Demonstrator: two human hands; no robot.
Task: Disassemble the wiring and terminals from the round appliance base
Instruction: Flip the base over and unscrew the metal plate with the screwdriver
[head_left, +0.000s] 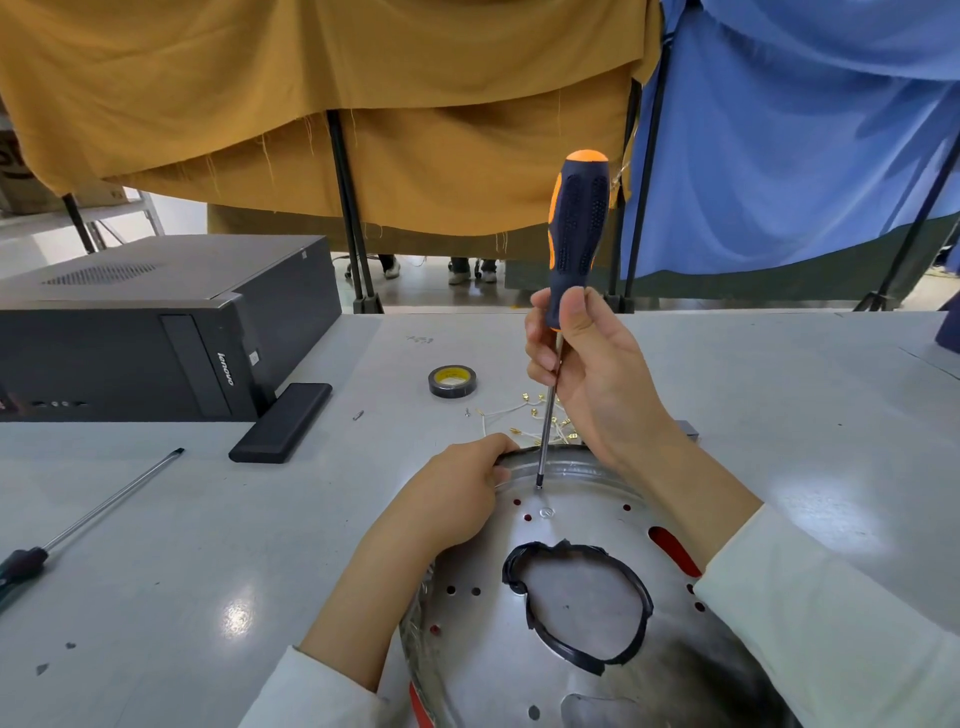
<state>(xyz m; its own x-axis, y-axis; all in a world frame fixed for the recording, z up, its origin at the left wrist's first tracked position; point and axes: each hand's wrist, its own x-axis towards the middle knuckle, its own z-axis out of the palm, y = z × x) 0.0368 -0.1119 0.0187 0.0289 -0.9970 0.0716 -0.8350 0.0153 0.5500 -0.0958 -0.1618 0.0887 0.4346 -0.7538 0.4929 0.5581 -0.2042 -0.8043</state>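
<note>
Round metal base (597, 519) on grey table (208, 545) — ochre curtain (311, 78) behind.

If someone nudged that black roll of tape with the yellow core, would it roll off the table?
Probably not: the black tape roll with the yellow core lies flat on the grey table, so it would likely slide. It looks small and hollow, so likely light. Stood on edge, it could roll.

1. Bright, even overhead light; soft glare spots on the grey table (156, 545) toward 8 o'clock.
2. Sheen on the metal base (582, 499).
3. Wide-angle bending at the edges; slight overall softness.
</note>
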